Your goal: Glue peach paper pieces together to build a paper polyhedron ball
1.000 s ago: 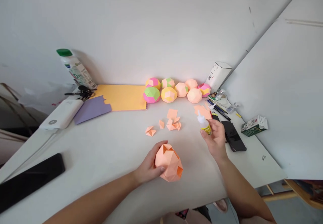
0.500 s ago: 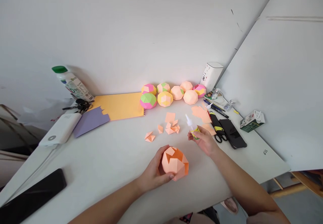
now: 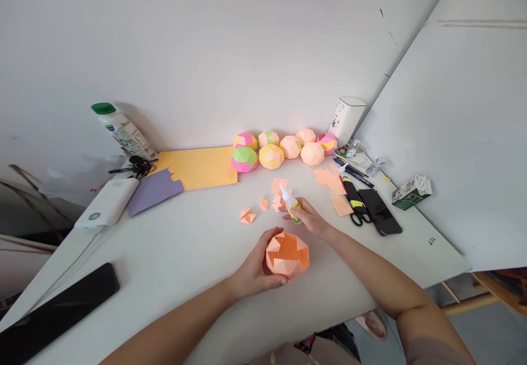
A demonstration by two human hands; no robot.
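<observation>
My left hand [image 3: 261, 266] is wrapped round the left side of a peach paper ball [image 3: 288, 268], whose faceted shell has a jagged opening facing up. In my right hand [image 3: 308, 217] is a small glue bottle [image 3: 293, 209] with a white pointed nozzle, tilted up and to the left. It hovers above and beyond the ball, apart from it. Behind the bottle lie folded peach paper pieces [image 3: 277, 203], partly hidden. Another folded piece [image 3: 247, 216] and a small flat one [image 3: 264, 204] rest to the left.
Several finished paper balls [image 3: 272, 156] line the wall. Orange card [image 3: 206, 167] and purple paper [image 3: 154, 192] lie left, near a bottle [image 3: 127, 132] and a white power bank [image 3: 107, 203]. Scissors [image 3: 357, 206], a phone [image 3: 379, 211] and a small carton [image 3: 411, 192] sit right.
My right hand has carried the glue bottle left, over the folded pieces. My left hand has turned the ball so that its opening shows more fully. The view has shifted slightly.
</observation>
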